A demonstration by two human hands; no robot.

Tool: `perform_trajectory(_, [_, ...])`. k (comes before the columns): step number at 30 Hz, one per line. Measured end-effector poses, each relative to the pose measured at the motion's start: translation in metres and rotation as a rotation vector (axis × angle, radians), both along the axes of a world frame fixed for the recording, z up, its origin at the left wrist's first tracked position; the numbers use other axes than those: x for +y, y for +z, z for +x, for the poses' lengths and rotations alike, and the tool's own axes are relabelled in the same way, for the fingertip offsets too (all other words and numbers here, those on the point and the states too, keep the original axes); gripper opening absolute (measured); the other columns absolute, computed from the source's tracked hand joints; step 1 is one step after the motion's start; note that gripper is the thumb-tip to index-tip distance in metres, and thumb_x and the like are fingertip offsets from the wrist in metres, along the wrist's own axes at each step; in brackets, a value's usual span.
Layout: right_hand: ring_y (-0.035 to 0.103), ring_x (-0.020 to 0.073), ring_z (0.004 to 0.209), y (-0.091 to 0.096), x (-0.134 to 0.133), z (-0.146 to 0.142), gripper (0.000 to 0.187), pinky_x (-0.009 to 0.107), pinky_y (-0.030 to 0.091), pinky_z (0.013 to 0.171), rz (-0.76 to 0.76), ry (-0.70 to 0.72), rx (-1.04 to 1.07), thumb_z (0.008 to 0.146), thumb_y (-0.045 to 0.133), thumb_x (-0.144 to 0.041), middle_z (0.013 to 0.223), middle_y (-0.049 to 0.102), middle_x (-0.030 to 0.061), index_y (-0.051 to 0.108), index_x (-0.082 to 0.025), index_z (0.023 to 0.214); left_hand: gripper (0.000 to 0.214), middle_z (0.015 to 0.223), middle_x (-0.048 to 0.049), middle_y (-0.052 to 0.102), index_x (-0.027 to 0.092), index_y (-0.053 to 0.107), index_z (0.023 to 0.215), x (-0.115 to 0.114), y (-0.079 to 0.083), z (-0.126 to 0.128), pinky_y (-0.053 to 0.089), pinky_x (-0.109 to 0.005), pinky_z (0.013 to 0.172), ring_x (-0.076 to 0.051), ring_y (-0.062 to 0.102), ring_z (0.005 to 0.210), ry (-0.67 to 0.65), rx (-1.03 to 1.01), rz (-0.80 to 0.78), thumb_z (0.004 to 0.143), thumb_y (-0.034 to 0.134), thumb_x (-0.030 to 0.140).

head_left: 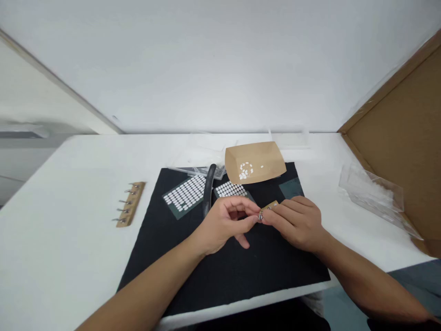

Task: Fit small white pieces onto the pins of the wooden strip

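My right hand (298,223) is closed around a small wooden strip (273,204), most of it hidden under the fingers. At the strip's left end sits a small shiny metal piece (260,216), too small to make out fully. The thumb and index finger of my left hand (227,223) pinch at that metal piece, while its other fingers are loosely curled. Both hands are held above a black mat (248,276). To the left, on the white table, lies a similar wooden strip (135,202) with several metal clips sticking out from it.
A brown paper tray (268,154) holds small white oval pieces. Two dark green sheets with rows of white ovals (186,195) lie on the mat, a curved black bar (208,188) between them. Clear plastic holders (375,193) and a cardboard panel (406,128) stand at right.
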State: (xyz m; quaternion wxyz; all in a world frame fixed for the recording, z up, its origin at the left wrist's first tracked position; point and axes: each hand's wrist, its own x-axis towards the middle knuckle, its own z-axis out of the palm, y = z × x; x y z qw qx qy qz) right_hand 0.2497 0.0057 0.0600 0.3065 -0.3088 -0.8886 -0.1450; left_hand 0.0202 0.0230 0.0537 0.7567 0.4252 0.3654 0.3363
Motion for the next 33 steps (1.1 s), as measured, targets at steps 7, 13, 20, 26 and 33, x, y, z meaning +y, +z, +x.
perform_trajectory(7, [0.057,0.0132,0.070,0.0086,0.0006,0.0007,0.006,0.034,0.036,0.064,0.030,0.053,-0.024,0.101,0.075,-0.019,0.084,0.077,-0.0034,0.070,-0.019,0.104,0.031,0.078,-0.0041,0.075,0.010,0.078,0.092,-0.0005,0.0026,-0.0010,0.064,-0.021,0.041,-0.013,0.068,0.065,-0.021,-0.010,-0.049,0.075,0.096,0.030])
perform_trajectory(13, [0.059,0.0127,0.071,0.0088,0.0010,0.0025,0.007,0.034,0.038,0.064,0.049,0.064,-0.007,0.100,0.077,-0.020,0.086,0.078,-0.0030,0.071,-0.019,0.101,0.029,0.078,-0.0054,0.078,0.010,0.082,0.093,0.0003,0.0008,-0.0016,0.064,-0.021,0.041,-0.013,0.070,0.061,-0.032,-0.050,-0.062,0.076,0.096,0.029])
perform_trajectory(20, [0.064,0.0114,0.071,0.0106,-0.0001,0.0024,0.006,0.033,0.041,0.064,0.052,0.051,0.031,0.100,0.077,-0.022,0.089,0.080,-0.0031,0.071,-0.021,0.100,0.021,0.084,-0.0071,0.082,0.011,0.083,0.094,-0.0002,0.0013,-0.0026,0.064,-0.021,0.040,-0.013,0.073,0.057,-0.050,-0.117,-0.061,0.081,0.092,0.025])
perform_trajectory(26, [0.064,0.0127,0.070,0.0070,0.0001,0.0029,0.009,0.034,0.041,0.064,0.009,0.065,0.083,0.098,0.079,-0.020,0.090,0.081,-0.0022,0.070,-0.020,0.102,0.021,0.087,-0.0090,0.084,0.011,0.084,0.094,-0.0001,0.0030,-0.0030,0.063,-0.019,0.039,-0.016,0.076,0.059,-0.068,-0.149,-0.089,0.081,0.092,0.025])
perform_trajectory(33, [0.063,0.0123,0.070,0.0037,-0.0002,0.0039,0.006,0.033,0.040,0.065,-0.042,0.077,0.154,0.100,0.075,-0.019,0.089,0.080,-0.0026,0.070,-0.020,0.103,0.025,0.088,-0.0091,0.083,0.011,0.084,0.095,-0.0010,0.0021,-0.0033,0.061,-0.019,0.037,-0.016,0.076,0.059,-0.076,-0.146,-0.111,0.079,0.094,0.027])
